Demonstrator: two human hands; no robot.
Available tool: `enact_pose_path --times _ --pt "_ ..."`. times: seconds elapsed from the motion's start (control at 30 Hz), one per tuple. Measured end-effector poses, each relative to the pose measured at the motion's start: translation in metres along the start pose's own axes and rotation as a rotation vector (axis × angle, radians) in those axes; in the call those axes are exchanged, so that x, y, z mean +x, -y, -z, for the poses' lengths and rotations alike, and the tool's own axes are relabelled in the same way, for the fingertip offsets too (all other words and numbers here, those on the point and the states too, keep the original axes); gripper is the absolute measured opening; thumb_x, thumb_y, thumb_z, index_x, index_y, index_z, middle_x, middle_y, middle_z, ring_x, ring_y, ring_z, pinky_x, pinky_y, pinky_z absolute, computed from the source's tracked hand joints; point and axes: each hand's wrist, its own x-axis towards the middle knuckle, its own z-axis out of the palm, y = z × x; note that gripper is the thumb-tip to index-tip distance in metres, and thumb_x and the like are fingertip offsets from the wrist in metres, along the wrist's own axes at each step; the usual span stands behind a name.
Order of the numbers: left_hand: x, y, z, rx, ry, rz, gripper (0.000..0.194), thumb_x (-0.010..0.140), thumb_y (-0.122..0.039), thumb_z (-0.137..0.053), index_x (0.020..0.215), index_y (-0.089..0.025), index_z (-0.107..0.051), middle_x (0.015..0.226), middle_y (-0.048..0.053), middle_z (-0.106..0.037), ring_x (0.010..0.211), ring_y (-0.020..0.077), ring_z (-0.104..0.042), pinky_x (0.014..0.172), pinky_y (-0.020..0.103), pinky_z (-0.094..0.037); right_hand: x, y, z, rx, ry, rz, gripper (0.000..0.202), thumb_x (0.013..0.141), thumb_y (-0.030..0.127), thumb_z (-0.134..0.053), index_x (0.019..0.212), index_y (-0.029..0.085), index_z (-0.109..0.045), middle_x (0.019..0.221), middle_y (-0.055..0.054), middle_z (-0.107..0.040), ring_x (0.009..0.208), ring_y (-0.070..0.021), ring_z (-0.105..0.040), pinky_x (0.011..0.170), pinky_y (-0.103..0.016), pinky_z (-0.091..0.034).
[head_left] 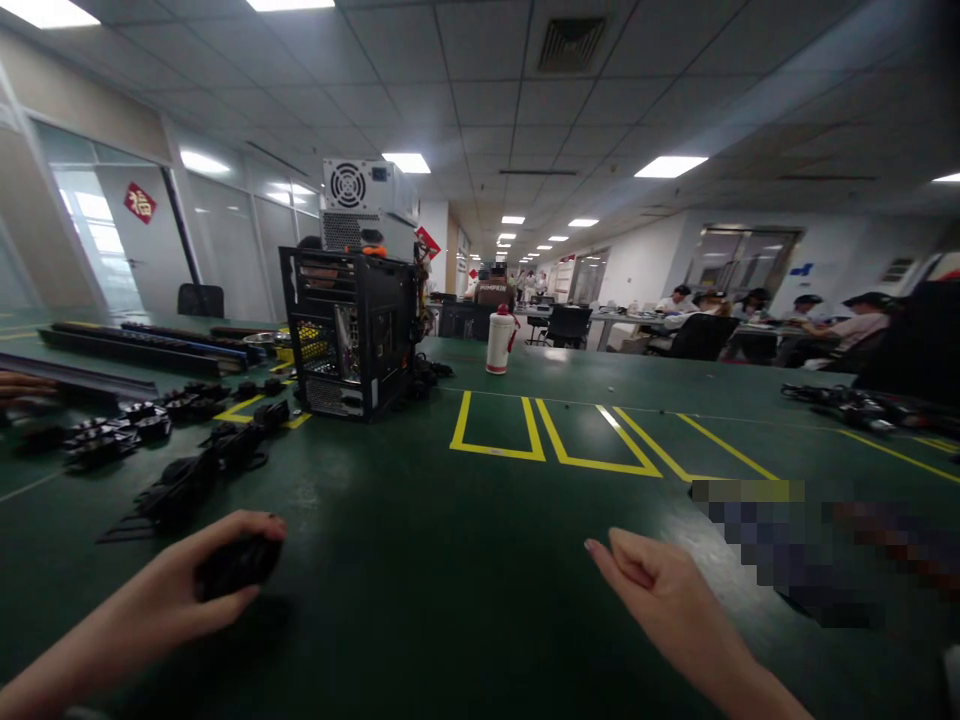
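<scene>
My left hand (161,580) is curled around a black rounded object (238,567), thumb on one side and fingers on the other; its exact kind does not show. It is held over the near left of the green table (420,600). My right hand (664,590) is closed over the table's right half, fingers folded in and thumb pointing left. Nothing shows in it. Beyond my left hand lie black bundled cables (180,488) in a row.
An opened black computer case (352,330) stands back left, with power supplies (367,205) stacked on top. A white bottle (499,343) is behind the yellow tape outlines (499,453). Long dark strips (135,348) lie far left, near another person's hand (26,390). Cables (855,405) lie right.
</scene>
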Motion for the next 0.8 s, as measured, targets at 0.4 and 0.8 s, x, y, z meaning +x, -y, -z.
enact_pose_path --times 0.4,0.8 --pt "0.127 -0.135 -0.145 -0.079 0.169 -0.462 0.040 0.061 -0.023 -0.063 0.100 -0.023 -0.054 0.102 0.003 -0.053 0.094 0.0208 -0.051 0.083 0.034 -0.042 0.075 -0.014 -0.050 0.619 0.312 -0.223 0.038 0.076 0.042 -0.052 0.105 0.017 -0.050 0.101 -0.008 -0.057 0.088 -0.0183 -0.056 0.075 -0.032 -0.046" --pt "0.144 -0.155 -0.197 -0.191 0.101 -0.532 0.048 0.062 -0.024 -0.064 0.107 -0.024 -0.050 0.109 0.004 -0.052 0.099 0.0219 -0.050 0.087 0.037 -0.041 0.078 -0.033 -0.060 1.005 0.269 -0.393 0.033 0.071 0.034 -0.060 0.098 0.014 -0.059 0.098 -0.007 -0.062 0.095 -0.0211 -0.057 0.088 -0.036 -0.043"
